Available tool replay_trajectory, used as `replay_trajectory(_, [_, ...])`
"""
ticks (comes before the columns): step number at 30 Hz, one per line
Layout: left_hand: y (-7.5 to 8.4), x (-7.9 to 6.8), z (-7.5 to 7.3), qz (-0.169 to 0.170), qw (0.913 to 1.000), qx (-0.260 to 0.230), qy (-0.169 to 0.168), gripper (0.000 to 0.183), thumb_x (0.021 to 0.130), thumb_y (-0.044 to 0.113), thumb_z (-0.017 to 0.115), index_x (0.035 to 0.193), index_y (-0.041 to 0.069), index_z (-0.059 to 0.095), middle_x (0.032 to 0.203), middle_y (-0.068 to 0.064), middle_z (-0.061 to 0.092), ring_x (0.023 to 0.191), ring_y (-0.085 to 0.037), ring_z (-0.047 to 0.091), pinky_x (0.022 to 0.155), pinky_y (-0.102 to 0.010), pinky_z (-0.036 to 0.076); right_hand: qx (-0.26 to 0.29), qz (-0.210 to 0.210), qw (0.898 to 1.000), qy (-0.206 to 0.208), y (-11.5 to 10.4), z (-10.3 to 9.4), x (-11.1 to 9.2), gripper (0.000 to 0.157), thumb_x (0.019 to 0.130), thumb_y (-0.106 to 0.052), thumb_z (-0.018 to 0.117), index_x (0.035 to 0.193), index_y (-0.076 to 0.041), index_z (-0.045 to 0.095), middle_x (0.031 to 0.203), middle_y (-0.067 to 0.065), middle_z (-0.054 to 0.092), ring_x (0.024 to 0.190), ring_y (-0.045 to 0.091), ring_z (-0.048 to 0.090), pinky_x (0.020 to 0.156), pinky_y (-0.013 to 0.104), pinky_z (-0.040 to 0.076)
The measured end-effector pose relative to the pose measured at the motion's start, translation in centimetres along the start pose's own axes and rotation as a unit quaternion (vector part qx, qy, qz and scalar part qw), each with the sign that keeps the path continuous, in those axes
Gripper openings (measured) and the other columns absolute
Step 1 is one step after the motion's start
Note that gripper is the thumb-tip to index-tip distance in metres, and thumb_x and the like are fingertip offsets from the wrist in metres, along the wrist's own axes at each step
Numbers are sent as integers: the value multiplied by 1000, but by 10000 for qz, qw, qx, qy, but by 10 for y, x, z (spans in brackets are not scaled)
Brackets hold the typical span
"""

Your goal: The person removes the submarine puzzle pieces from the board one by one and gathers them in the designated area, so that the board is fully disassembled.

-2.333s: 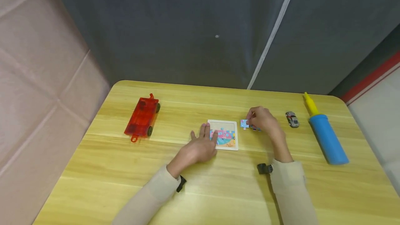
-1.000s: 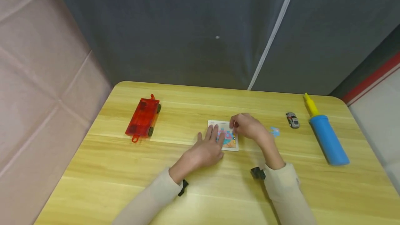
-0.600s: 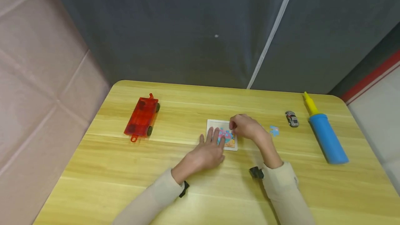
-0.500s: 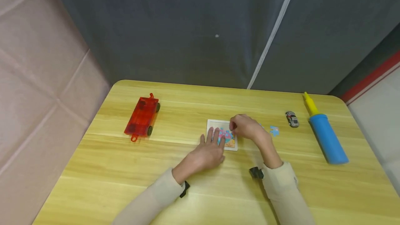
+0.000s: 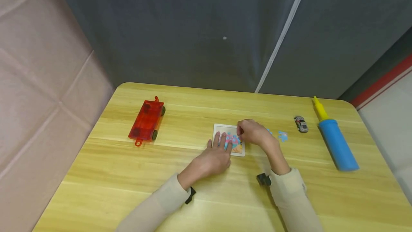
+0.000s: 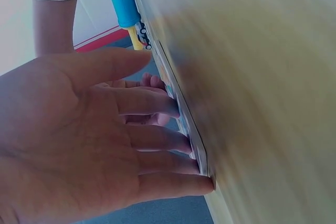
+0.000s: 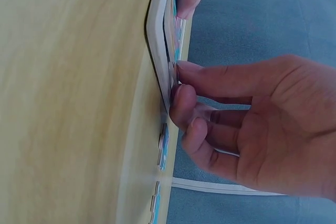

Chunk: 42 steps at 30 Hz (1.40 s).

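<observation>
A small jigsaw puzzle in a white frame (image 5: 243, 149) lies on the table in the head view, its lower part filled with pink, blue and sandy pieces and its upper part bare. My left hand (image 5: 211, 159) rests on its left side with fingers straight and spread, covering some of the picture. At the frame's right edge, my right hand (image 5: 255, 133) pinches a small puzzle piece (image 7: 174, 72) between thumb and index finger; it is mostly hidden in the head view. Two loose puzzle pieces lie right of the frame, one light blue (image 5: 283, 136), the other (image 5: 269, 131) partly behind the right hand.
A transparent red toy wagon (image 5: 146, 121) stands at the left of the wooden table (image 5: 180, 117). To the right are a small silver toy car (image 5: 301, 124) and a blue hand pump (image 5: 338, 146) with a yellow nozzle. A dark curtain (image 5: 193, 46) hangs behind.
My right hand has moved left from the loose pieces to the frame's right edge, bringing a puzzle piece. The left hand has shifted slightly right and down on the puzzle. The last half second shows little movement.
</observation>
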<state>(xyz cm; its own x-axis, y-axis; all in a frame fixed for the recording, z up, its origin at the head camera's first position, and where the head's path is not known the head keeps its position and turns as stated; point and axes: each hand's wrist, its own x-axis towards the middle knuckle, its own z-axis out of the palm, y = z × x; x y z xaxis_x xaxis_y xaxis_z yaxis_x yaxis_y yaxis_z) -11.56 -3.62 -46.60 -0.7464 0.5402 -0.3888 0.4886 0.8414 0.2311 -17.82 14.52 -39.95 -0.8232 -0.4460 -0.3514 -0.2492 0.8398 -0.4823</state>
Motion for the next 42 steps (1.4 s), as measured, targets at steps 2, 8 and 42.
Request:
replay_trajectory(2, [1,-1,-1,9,10000,12,-5,68,117,37,50,173,4,30,182,-27,5,168,-50,-1,130,-68,25,-38,-21,10000,52,-1,0,0,12,97,8,66,93,-3,67,88,6,64,79,19,54,71,30,47])
replay_trajectory(8, [1,-1,-2,-1,10000,43,-32,68,117,36,50,173,4,30,182,-28,3,168,-51,-2,130,-69,24,13,-98,9999,138,-1,-1,-2,13,94,9,66,92,-4,67,86,5,63,78,19,54,72,30,46])
replay_trajectory(42, [10,-29,-38,-70,9943,-914,-540,63,117,20,40,177,27,23,183,-27,-3,170,-44,-8,136,-61,14,772,-693,9944,-184,14,-4,-1,18,100,16,59,93,1,67,79,9,65,65,13,57,65,24,47])
